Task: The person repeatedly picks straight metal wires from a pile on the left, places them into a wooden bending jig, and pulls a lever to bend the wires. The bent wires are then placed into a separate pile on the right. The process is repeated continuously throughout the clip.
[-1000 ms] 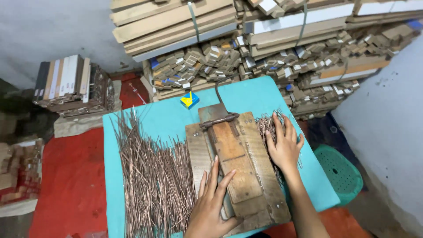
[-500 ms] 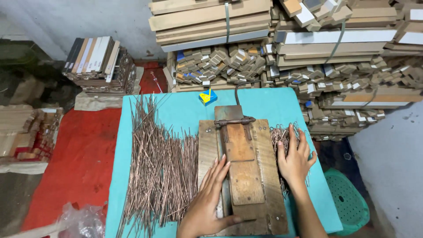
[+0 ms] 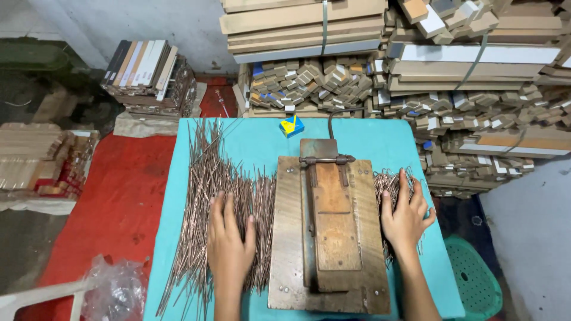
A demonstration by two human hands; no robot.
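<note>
Long copper rods (image 3: 208, 202) are spread over the left of the teal table (image 3: 369, 142), left hand (image 3: 229, 241) flat on them, fingers spread. Right hand (image 3: 405, 215) is splayed on the short pieces (image 3: 386, 181) right of the wooden cutter (image 3: 330, 232). I'd gather rods evenly, keeping ends lined up.

The left hand (image 3: 229, 244) hides rods beneath; bottom edge crops both forearms.
</note>
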